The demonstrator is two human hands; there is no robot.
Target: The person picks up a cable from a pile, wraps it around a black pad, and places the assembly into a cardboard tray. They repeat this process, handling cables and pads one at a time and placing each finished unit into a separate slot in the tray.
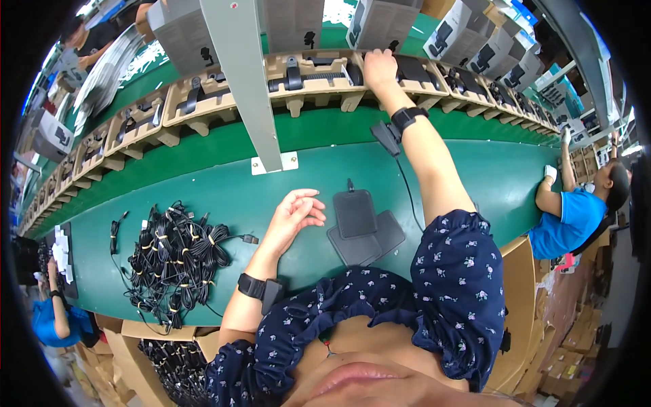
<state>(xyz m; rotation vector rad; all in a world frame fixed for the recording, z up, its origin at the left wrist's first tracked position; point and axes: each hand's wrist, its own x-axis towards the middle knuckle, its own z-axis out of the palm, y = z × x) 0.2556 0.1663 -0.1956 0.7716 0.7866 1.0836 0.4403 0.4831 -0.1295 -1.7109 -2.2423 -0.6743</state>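
Note:
My right hand (381,70) reaches to the far side, over a brown moulded pulp tray (319,87) holding black parts. Its fingers curl down into the tray, and whatever they hold is hidden beneath them. Above the green table, my left hand (296,216) is held with loosely bent fingers apart and nothing in them. Beside it lie several flat black square pads (354,214), overlapping; the top one has a small tab at its far end. To the left spreads a heap of black cables (176,258) in coils bound with light ties.
A grey metal post (247,81) is bolted to the table (380,159). Pulp trays run along the far side in a row, with grey printed boxes (376,27) behind. A carton of cables (173,366) sits below the near edge. People in blue work at right (573,214) and left.

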